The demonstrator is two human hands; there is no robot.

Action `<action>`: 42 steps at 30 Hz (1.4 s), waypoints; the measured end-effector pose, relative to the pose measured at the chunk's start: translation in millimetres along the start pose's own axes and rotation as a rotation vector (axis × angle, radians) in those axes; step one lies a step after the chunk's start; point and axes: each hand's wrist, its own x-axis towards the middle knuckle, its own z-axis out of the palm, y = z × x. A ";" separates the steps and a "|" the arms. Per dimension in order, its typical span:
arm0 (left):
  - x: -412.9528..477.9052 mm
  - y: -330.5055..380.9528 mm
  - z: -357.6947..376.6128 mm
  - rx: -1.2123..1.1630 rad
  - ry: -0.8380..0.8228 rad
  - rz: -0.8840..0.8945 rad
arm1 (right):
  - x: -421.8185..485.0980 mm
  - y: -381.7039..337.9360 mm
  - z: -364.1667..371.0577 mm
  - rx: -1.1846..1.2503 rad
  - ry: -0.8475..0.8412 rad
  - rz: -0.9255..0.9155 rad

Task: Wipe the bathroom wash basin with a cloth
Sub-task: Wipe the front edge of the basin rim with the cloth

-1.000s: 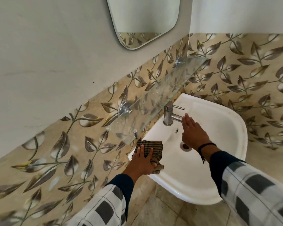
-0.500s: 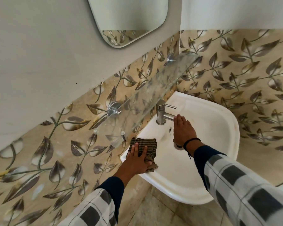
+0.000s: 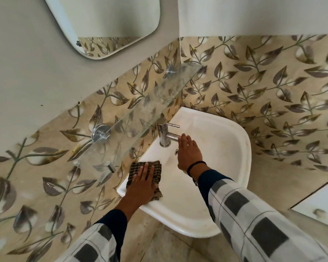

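A white wash basin (image 3: pixel 229 148) sits in the tiled corner, with a chrome tap (image 3: pixel 164 132) at its back rim. A brown striped cloth (image 3: pixel 155 167) lies on the basin's left rim. My left hand (image 3: pixel 141 186) presses flat on the cloth with straight fingers. My right hand (image 3: pixel 188 152) reaches over the bowl, fingers straight, fingertips just under the tap's spout. It hides the drain.
A glass shelf (image 3: pixel 140 114) on chrome brackets juts out above the basin's left rim, close over my left hand. A mirror (image 3: pixel 106 23) hangs higher on the wall. Leaf-patterned tiles cover both walls. Floor tiles show below the basin.
The view has shifted slightly. Both hands keep the same places: the left on the cloth, the right under the spout.
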 end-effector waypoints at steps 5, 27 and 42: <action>7.2 -3.1 0.4 -0.034 0.062 0.008 | 0.2 -0.6 1.2 0.005 -0.008 0.006; 41.3 15.3 -17.7 -0.026 0.186 0.012 | 6.5 0.8 5.9 0.015 0.017 -0.023; -11.6 -23.1 26.9 -0.100 0.211 0.000 | 8.8 7.6 3.3 0.075 -0.019 -0.044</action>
